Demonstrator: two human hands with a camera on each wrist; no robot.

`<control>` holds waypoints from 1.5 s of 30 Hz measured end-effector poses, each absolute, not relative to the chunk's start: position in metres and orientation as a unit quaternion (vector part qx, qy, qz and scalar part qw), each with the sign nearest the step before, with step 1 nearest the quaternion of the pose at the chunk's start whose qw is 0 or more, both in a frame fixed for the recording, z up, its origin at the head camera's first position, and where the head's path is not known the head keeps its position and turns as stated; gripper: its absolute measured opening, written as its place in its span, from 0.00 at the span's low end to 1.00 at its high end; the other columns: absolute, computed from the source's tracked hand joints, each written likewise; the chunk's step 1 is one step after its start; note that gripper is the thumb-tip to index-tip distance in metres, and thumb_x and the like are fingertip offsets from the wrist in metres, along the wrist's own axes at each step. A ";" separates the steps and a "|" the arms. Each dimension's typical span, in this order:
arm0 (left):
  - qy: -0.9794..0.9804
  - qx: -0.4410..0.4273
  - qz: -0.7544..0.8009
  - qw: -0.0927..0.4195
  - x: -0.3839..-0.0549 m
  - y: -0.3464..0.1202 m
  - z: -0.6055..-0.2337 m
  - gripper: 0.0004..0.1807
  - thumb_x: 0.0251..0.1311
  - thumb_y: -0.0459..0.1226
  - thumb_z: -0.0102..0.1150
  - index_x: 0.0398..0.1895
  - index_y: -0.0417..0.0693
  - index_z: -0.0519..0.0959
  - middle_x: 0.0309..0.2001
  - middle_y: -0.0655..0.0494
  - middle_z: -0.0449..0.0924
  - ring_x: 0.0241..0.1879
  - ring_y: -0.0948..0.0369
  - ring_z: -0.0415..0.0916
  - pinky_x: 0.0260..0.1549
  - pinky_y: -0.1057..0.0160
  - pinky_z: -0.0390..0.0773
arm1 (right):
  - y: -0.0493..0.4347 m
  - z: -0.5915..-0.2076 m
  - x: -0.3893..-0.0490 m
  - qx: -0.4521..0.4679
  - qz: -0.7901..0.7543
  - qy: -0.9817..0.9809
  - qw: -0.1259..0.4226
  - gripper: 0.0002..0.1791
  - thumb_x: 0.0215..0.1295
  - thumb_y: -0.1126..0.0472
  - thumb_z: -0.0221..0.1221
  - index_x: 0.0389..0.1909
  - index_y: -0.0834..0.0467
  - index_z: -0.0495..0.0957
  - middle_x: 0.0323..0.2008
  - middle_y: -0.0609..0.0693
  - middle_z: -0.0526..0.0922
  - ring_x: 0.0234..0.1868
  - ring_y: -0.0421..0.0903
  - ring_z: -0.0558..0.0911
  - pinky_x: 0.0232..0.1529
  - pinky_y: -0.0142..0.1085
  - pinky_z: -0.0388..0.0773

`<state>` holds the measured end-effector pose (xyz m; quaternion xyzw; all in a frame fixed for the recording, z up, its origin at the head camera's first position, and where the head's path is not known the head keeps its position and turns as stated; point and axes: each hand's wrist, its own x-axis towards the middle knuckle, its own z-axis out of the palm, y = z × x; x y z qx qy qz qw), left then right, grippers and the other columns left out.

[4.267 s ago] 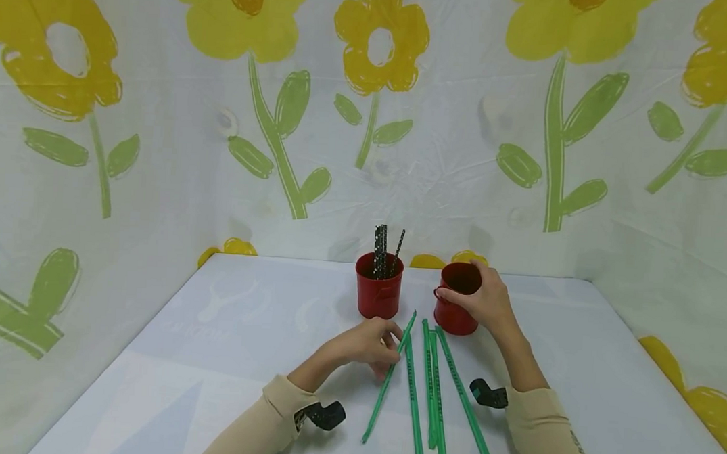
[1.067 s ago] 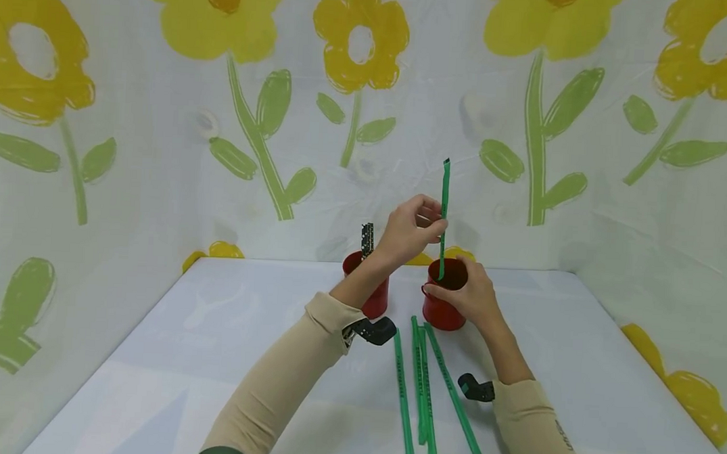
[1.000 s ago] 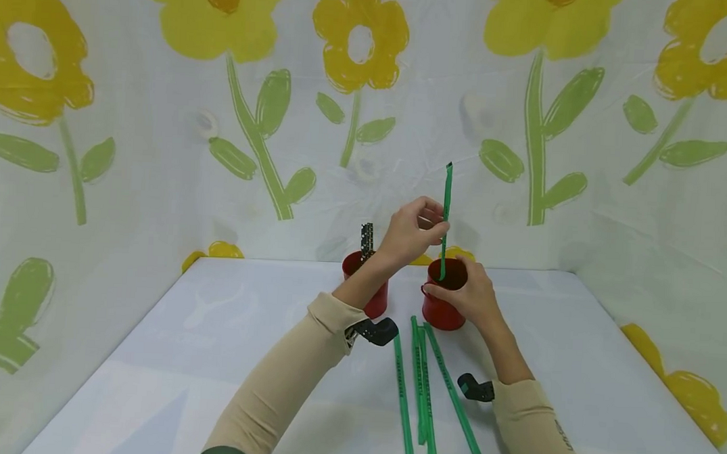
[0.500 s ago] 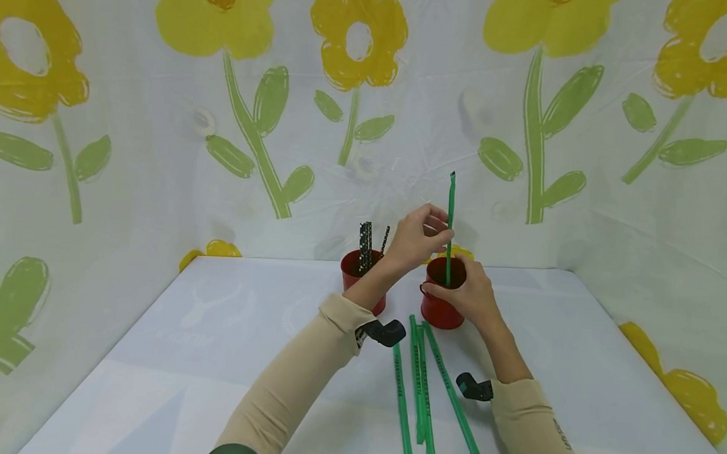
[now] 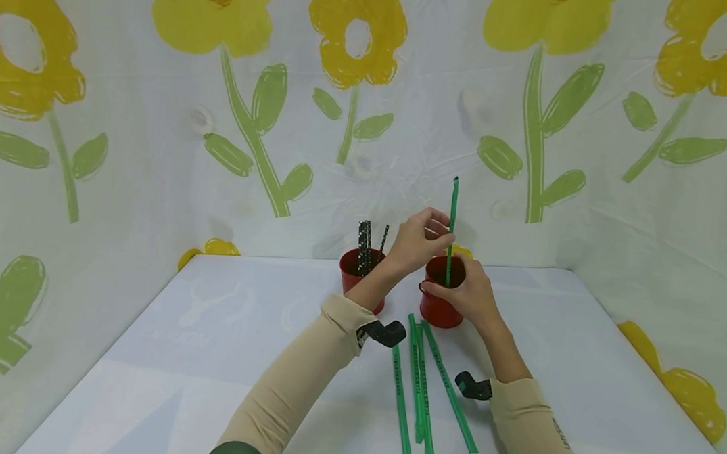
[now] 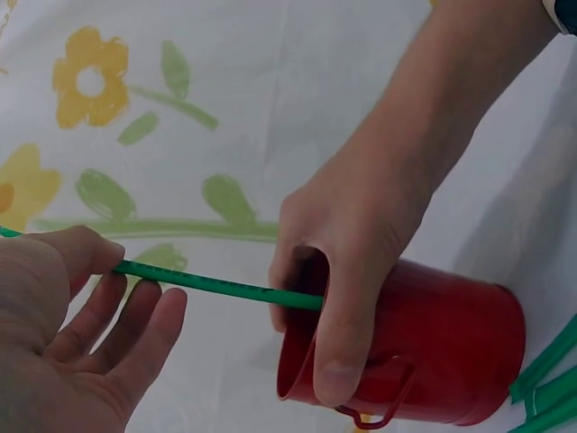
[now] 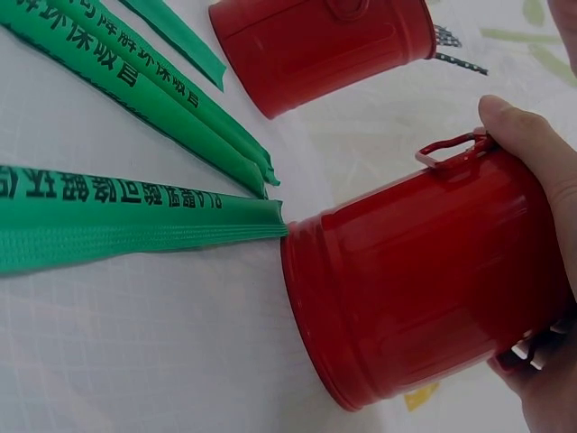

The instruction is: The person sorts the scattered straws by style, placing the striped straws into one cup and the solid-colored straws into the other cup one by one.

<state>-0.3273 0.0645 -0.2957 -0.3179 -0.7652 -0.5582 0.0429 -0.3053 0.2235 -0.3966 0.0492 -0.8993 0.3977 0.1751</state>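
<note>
My left hand (image 5: 420,240) pinches a green wrapped drinking straw (image 5: 454,204) between thumb and index finger, the other fingers slightly bent. The straw stands nearly upright, its lower end inside the mouth of a small red metal bucket (image 5: 441,313). My right hand (image 5: 475,293) grips that bucket around its rim, with the thumb near the side handle, as the left wrist view shows on the bucket (image 6: 451,343). Where the straw's lower tip lies inside is hidden. Several more green wrapped straws (image 5: 400,405) lie on the table in front of the bucket.
A second red bucket (image 5: 351,270), partly behind my left forearm, holds several black straws with white dots (image 5: 363,244). The white table (image 5: 181,361) meets a flower-printed cloth (image 5: 416,141) at its back edge.
My left hand has lifted the straw from the table and brought it over the bucket. During the last second, it has lowered the straw further inside. My right hand keeps its grip.
</note>
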 end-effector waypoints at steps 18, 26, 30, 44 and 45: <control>-0.769 -0.319 -0.552 0.029 -0.329 0.054 -0.305 0.15 0.65 0.36 0.60 0.52 0.42 0.75 0.45 0.45 0.82 0.41 0.53 0.84 0.36 0.66 0.86 | 0.224 -0.399 -0.307 0.051 0.401 -0.897 0.180 0.50 0.48 0.37 0.72 0.68 0.54 0.62 0.60 0.58 0.71 0.60 0.57 0.71 0.56 0.58 0.78; -0.780 -0.325 -0.534 0.024 -0.317 0.030 -0.326 0.14 0.66 0.39 0.59 0.51 0.44 0.75 0.44 0.47 0.83 0.40 0.52 0.84 0.36 0.67 0.85 | 0.224 -0.400 -0.307 0.042 0.394 -0.900 0.181 0.48 0.50 0.38 0.71 0.67 0.56 0.62 0.60 0.59 0.71 0.60 0.57 0.71 0.54 0.57 0.79; -0.797 -0.317 -0.514 0.024 -0.309 0.018 -0.337 0.15 0.65 0.40 0.61 0.51 0.45 0.75 0.44 0.47 0.84 0.39 0.51 0.85 0.33 0.68 0.85 | 0.225 -0.401 -0.308 0.039 0.388 -0.902 0.185 0.50 0.50 0.38 0.71 0.68 0.58 0.62 0.61 0.61 0.70 0.61 0.59 0.71 0.54 0.58 0.79; -0.896 -0.273 -0.350 0.012 -0.275 -0.013 -0.376 0.20 0.59 0.45 0.67 0.53 0.51 0.79 0.44 0.51 0.85 0.38 0.62 0.81 0.36 0.69 0.83 | 0.225 -0.401 -0.308 0.036 0.389 -0.903 0.178 0.52 0.49 0.40 0.72 0.70 0.59 0.60 0.63 0.62 0.70 0.62 0.60 0.70 0.55 0.59 0.79; -0.901 -0.273 -0.337 0.012 -0.273 -0.014 -0.379 0.21 0.58 0.46 0.67 0.54 0.51 0.78 0.45 0.51 0.85 0.38 0.62 0.80 0.36 0.69 0.82 | 0.225 -0.401 -0.308 0.036 0.389 -0.903 0.178 0.52 0.49 0.40 0.72 0.70 0.59 0.60 0.63 0.62 0.70 0.62 0.60 0.70 0.54 0.59 0.79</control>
